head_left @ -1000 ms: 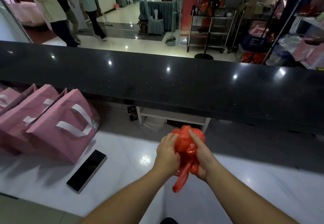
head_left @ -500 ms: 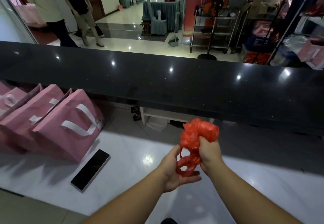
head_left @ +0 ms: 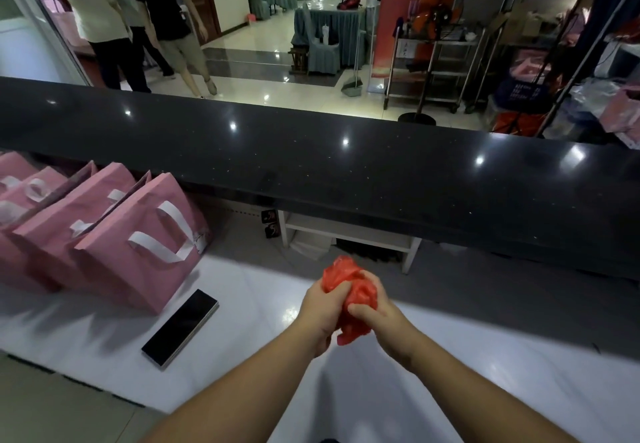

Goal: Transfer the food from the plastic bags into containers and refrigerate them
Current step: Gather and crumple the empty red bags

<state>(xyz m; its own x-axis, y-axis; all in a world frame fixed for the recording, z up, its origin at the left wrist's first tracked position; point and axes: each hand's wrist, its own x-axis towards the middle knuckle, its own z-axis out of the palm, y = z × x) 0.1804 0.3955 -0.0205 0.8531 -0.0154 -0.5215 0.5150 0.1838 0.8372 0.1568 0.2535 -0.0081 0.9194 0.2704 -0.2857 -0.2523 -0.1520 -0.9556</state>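
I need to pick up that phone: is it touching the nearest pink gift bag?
Apart. The head view shows a strip of white counter between the phone and the pink gift bag.

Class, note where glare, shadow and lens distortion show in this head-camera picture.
Head view: ceiling lights glint as small spots along the glossy black stone counter; a glare patch sits on the white worktop left of the crumpled red plastic bag; wide-angle distortion bows the counter's edge.
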